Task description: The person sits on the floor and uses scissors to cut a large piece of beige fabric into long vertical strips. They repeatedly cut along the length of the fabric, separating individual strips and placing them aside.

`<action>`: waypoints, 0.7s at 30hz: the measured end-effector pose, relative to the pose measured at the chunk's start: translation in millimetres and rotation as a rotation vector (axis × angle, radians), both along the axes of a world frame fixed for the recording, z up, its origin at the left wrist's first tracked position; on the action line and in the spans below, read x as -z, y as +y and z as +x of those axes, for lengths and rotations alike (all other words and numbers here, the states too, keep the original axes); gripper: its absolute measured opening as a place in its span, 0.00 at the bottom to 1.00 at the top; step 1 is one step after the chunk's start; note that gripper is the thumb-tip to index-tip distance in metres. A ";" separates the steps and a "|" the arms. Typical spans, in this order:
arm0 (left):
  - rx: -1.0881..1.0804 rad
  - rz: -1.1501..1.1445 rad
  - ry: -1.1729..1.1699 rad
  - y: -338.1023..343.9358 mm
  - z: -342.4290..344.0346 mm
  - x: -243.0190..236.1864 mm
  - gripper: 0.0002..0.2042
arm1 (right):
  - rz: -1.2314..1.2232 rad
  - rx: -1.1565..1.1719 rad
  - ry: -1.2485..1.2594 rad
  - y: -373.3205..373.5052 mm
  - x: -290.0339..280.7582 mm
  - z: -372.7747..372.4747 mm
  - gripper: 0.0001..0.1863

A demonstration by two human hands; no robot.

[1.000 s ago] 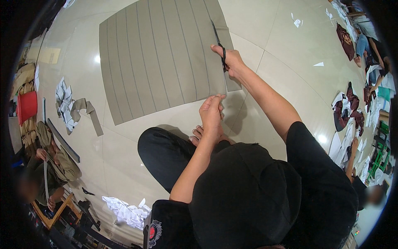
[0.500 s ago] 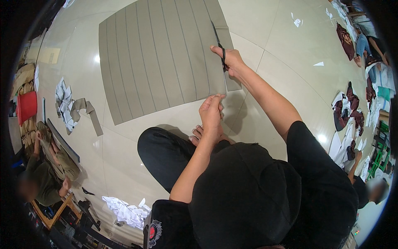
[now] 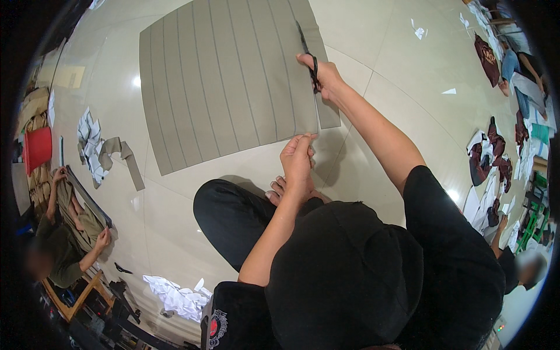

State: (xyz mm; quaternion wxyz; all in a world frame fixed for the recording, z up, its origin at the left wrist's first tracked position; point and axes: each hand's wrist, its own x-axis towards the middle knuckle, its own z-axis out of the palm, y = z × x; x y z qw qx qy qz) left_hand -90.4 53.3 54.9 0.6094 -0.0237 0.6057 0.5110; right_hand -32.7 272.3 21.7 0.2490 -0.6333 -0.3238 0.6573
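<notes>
A large grey-beige sheet (image 3: pixel 216 81) marked with dark parallel lines lies on the floor in front of me. My right hand (image 3: pixel 324 76) grips black-handled scissors (image 3: pixel 303 41) along the sheet's right side. Their blades rest at the rightmost line, and a cut runs from there to the near edge. A partly severed strip (image 3: pixel 329 114) hangs apart to the right of the cut. My left hand (image 3: pixel 298 158) pinches the sheet's near right corner between thumb and fingers.
Left of the sheet lie crumpled white scraps (image 3: pixel 90 140) and a curled beige offcut (image 3: pixel 125 157). Another person (image 3: pixel 70 245) sits at the left, holding a dark-edged piece. White scraps (image 3: pixel 178 297) lie at the lower left; maroon and white pieces (image 3: pixel 490 151) lie at the right.
My right hand and the scissors have moved a little farther away along the line, lengthening the cut. My left hand stays at the corner. The person at left has taken hold of the dark-edged piece.
</notes>
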 end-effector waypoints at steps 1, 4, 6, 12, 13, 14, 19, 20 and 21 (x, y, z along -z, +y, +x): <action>0.002 -0.001 -0.003 -0.1 -0.4 -0.5 0.10 | 0.003 0.009 -0.005 1.3 2.0 -1.5 0.24; -0.003 -0.009 -0.008 -0.7 -0.6 0.3 0.10 | -0.003 0.025 0.009 3.3 6.0 -2.2 0.25; -0.004 -0.014 -0.002 -0.5 -0.4 1.5 0.10 | -0.005 0.024 0.036 4.1 7.4 -3.6 0.26; -0.001 -0.014 -0.003 -0.2 0.2 -0.4 0.10 | -0.002 0.035 0.065 6.6 10.9 -3.9 0.26; -0.001 -0.017 -0.002 0.0 0.1 -0.7 0.10 | -0.001 0.043 0.071 6.3 10.2 -4.7 0.26; -0.001 -0.019 -0.006 0.2 -0.1 -1.0 0.10 | 0.000 0.033 0.055 6.0 9.3 -4.3 0.26; 0.007 -0.016 0.009 -0.2 -0.2 -2.7 0.10 | -0.004 -0.004 -0.005 5.1 3.0 -2.5 0.26; 0.006 -0.016 0.012 -0.3 -0.2 -2.3 0.10 | 0.001 -0.004 -0.007 4.6 1.5 -2.7 0.26; 0.004 -0.017 0.015 -0.5 -0.3 -1.5 0.10 | 0.005 -0.005 -0.008 3.8 0.1 -3.1 0.26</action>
